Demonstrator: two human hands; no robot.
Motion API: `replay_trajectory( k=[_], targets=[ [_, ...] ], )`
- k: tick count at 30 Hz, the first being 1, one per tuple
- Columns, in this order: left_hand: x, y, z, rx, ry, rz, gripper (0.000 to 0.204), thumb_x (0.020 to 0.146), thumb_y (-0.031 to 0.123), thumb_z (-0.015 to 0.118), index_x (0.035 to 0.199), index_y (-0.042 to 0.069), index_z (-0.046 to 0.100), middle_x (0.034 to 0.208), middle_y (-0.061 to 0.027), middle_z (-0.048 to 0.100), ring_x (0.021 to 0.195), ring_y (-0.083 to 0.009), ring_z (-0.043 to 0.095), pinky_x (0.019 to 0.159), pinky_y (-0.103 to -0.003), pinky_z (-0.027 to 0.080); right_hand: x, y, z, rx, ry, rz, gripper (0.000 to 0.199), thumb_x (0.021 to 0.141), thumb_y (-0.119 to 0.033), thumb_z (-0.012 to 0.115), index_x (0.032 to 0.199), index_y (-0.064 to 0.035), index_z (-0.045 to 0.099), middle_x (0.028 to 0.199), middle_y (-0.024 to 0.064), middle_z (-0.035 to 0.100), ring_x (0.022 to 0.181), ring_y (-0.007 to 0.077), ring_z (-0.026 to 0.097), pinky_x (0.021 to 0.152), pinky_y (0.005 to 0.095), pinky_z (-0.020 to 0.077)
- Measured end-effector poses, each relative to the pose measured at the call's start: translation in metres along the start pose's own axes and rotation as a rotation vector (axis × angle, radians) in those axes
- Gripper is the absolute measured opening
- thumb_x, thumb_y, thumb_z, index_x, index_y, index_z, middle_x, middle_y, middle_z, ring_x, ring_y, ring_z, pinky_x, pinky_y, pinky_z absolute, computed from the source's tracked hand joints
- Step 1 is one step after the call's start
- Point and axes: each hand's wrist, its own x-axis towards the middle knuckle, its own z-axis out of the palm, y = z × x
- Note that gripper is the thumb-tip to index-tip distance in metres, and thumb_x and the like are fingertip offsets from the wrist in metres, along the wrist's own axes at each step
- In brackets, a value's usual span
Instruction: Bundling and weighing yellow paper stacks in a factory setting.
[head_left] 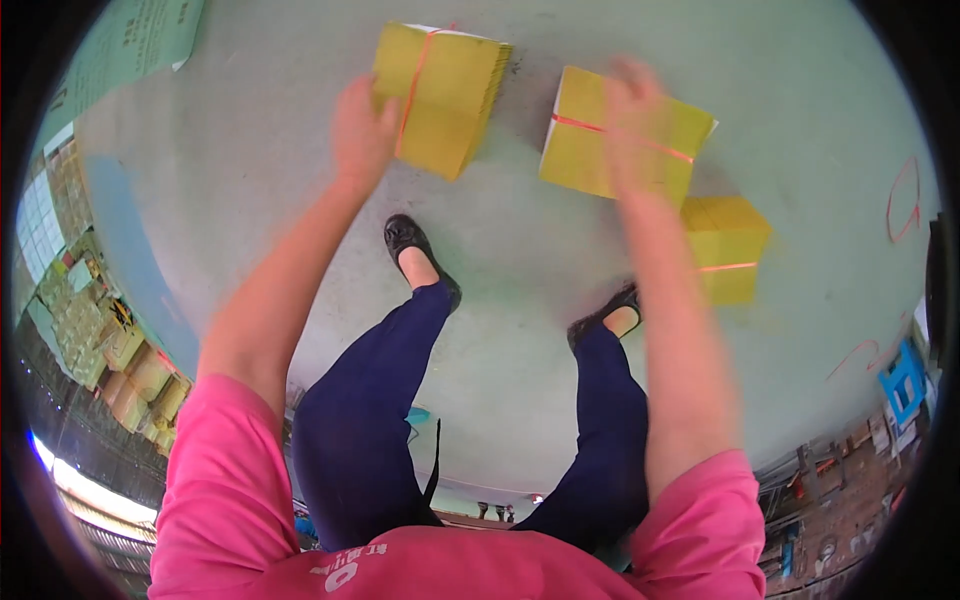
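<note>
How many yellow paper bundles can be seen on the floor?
3. One bundle is at the left hand. A second bundle is under the blurred right hand. A third bundle lies just right of the right forearm. More may lie out of view.

A yellow paper bundle (440, 95), flat and rectangular with a thin red band around it, sits against the fingers of the left hand (360, 130). Under the blurred right hand (630, 110) lies a second yellow bundle (580, 150) with a red band, and a third banded yellow bundle (728, 250) lies just right of that forearm. A pale green printed sheet (125, 45) lies well to the left of the left hand.
</note>
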Motion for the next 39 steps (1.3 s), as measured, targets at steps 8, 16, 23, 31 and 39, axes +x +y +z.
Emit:
replay_trajectory(
  k=[8,16,23,31,39],
  targets=[
    [0.035,0.199,0.076,0.023,0.054,0.826,0.036,0.087,0.019,0.061,0.117,0.0,0.059,0.122,-0.0163,0.06,0.117,-0.0327,0.054,0.098,-0.04,0.044,-0.005,0.114,-0.12,-0.011,-0.126,0.545,0.059,0.093,-0.036,0.058,0.141,-0.0045,0.043,0.14,0.0142,0.048,0.128,0.0239,0.045,0.1,0.0376,0.0404],
    [-0.053,0.15,0.059,0.074,-0.452,0.132,0.045,0.084,0.02,0.065,0.118,-0.006,0.05,0.115,-0.0233,0.056,0.11,-0.0381,0.053,0.093,-0.043,0.046,0.01,0.074,-0.071,0.008,-0.193,0.356,0.055,0.091,-0.036,0.059,0.138,-0.0093,0.051,0.132,0.0108,0.057,0.118,0.0221,0.054,0.096,0.0336,0.0431],
    [-0.116,0.097,0.003,-0.064,-0.436,0.114,0.07,0.086,0.028,0.069,0.136,-0.01,0.036,0.13,-0.0257,0.049,0.119,-0.0387,0.051,0.095,-0.041,0.046,-0.011,0.078,-0.046,0.109,0.002,0.22,0.066,0.086,-0.033,0.065,0.144,-0.0115,0.041,0.145,0.0123,0.043,0.126,0.0285,0.047,0.094,0.0391,0.0435],
    [-0.113,0.02,0.02,-1.081,-0.529,-1.115,0.08,0.088,0.029,0.07,0.145,-0.006,0.024,0.137,-0.0197,0.046,0.118,-0.0321,0.055,0.092,-0.044,0.052,-0.028,0.085,-0.03,0.435,-0.219,0.511,0.074,0.086,-0.037,0.068,0.145,-0.0139,0.03,0.137,0.0069,0.043,0.123,0.0257,0.044,0.091,0.0496,0.0428],
    [-0.08,0.03,0.023,-1.431,-0.505,-0.829,0.056,0.095,0.024,0.06,0.138,0.001,0.034,0.138,-0.0162,0.046,0.117,-0.0345,0.055,0.093,-0.044,0.052,0.0,0.071,-0.016,0.3,-0.283,0.381,0.063,0.087,-0.03,0.068,0.138,-0.0098,0.038,0.131,0.0081,0.049,0.117,0.0223,0.049,0.091,0.0435,0.045]
  ],
)
